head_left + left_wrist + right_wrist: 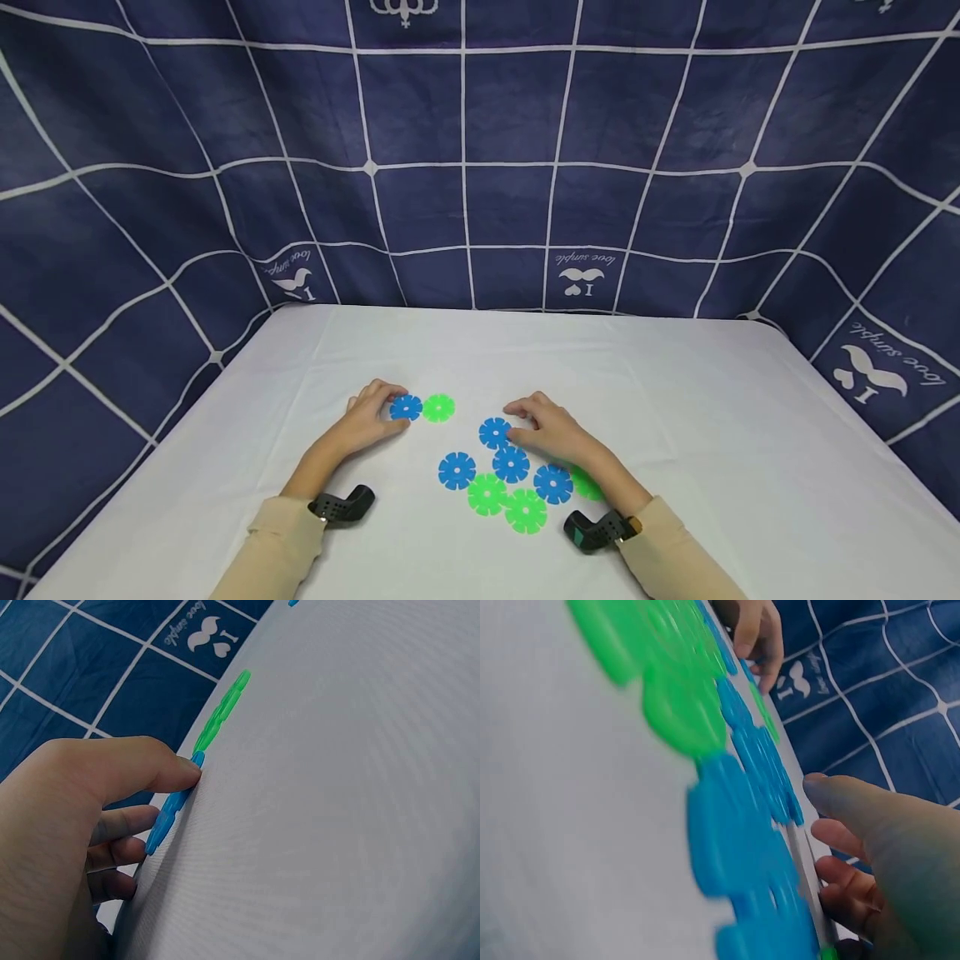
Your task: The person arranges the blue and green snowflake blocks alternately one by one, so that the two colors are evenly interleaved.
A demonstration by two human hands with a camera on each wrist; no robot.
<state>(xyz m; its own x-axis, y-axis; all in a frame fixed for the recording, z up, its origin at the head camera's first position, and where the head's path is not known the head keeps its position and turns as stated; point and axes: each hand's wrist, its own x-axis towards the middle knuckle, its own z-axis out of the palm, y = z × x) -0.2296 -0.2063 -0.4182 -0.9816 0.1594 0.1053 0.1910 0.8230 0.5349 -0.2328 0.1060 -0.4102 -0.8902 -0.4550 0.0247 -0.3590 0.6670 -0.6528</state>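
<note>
At the left of the group, my left hand pinches a blue slotted plastic disc, thumb on the near edge and fingers on the far one. A green slotted disc lies edge to edge with it, and the two form one line in the left wrist view. My right hand hovers by another blue disc, its fingers loosely bent and nothing between them. In the right wrist view the thumb stands a little apart from the blue discs.
Nearer the body lie more slotted discs: blue ones and green ones, several touching or overlapping. One green disc is partly under the right forearm. A white cloth covers the table; a dark blue checked curtain surrounds it.
</note>
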